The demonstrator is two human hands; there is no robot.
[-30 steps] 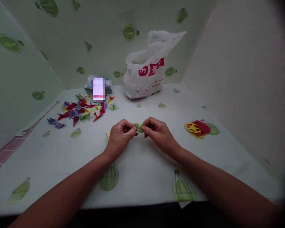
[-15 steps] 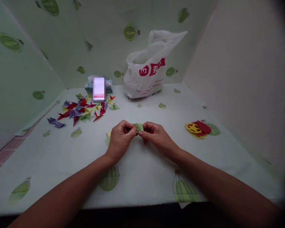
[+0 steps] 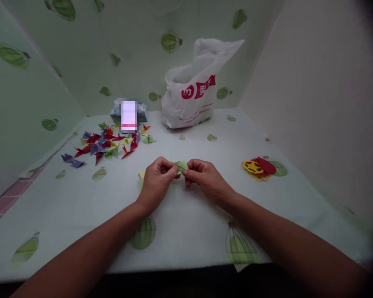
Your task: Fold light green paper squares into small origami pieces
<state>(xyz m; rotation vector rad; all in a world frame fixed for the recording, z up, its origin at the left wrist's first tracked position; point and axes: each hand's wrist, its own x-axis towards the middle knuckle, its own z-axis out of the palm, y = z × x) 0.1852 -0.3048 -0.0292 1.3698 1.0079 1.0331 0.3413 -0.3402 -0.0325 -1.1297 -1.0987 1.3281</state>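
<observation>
A small piece of folded green paper (image 3: 182, 166) is held between my two hands, above the middle of the table. My left hand (image 3: 158, 178) pinches its left side with thumb and forefinger. At its right edge my right hand (image 3: 205, 176) grips it, thumb and fingers pressed together. Part of the paper is covered by my fingertips. Beside my left wrist, some yellow and green paper (image 3: 141, 176) lies on the table, mostly hidden behind that hand.
Many-coloured folded paper cranes (image 3: 108, 142) lie heaped at the back left. Behind them stand a lit phone (image 3: 129, 116) and a patterned box (image 3: 143, 112). A white plastic bag (image 3: 188, 101) stands at the back. Yellow and red cut-outs (image 3: 257, 167) lie on the right.
The green paper has tilted slightly between my fingers, and my right fingertips have shifted a little on it. Both arms stay almost in the same place.
</observation>
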